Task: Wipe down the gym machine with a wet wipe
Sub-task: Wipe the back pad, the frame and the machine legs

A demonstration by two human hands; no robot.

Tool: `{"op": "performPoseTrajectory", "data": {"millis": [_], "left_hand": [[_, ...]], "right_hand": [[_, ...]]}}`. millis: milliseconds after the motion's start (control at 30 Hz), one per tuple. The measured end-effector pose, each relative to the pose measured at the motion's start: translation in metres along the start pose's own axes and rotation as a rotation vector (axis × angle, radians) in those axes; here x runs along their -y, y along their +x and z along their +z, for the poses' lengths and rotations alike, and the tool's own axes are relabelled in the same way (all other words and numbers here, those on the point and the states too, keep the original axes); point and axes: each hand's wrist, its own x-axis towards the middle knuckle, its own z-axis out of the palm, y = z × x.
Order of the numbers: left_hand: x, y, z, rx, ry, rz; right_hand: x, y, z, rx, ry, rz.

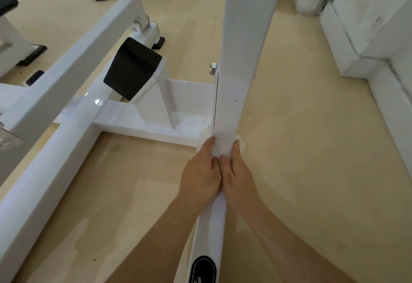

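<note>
1. Two hands meet on the wet wipe (224, 146), low on the white gym machine (73, 75) at the foot of its upright post (243, 37).
2. Wipe is draped over the floor beam (210, 222), long axis crosswise to it. The beam runs from the person straight toward the post.
3. Left hand (200, 175) and right hand (239, 178) are side by side with thumbs touching on top. Fingers are held together and curl down each flank, gripping the wipe.
4. Black foot pad (131, 68) sits left of the post, tilted.

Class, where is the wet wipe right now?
In the head view, the wet wipe wraps the white post low at centre, gripped between the left hand and right hand.
</note>
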Motion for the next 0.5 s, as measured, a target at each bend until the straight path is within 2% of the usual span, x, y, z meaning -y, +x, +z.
{"op": "performPoseTrajectory", "data": {"millis": [133, 300, 367, 500], "left_hand": [[0.008, -0.046, -0.001, -0.001, 0.118, 0.055], [-0.001, -0.026, 0.000, -0.048, 0.232, -0.002], [-0.004, -0.022, -0.004, -0.019, 0.286, 0.012], [0.008, -0.064, -0.015, 0.052, 0.368, 0.016]], "right_hand": [[-0.014, -0.054, -0.001, 0.126, -0.179, -0.046], [-0.014, -0.003, 0.002, 0.088, -0.103, -0.053], [-0.010, 0.007, 0.001, 0.084, -0.111, -0.064], [-0.016, -0.051, -0.003, 0.142, -0.317, -0.062]]}}
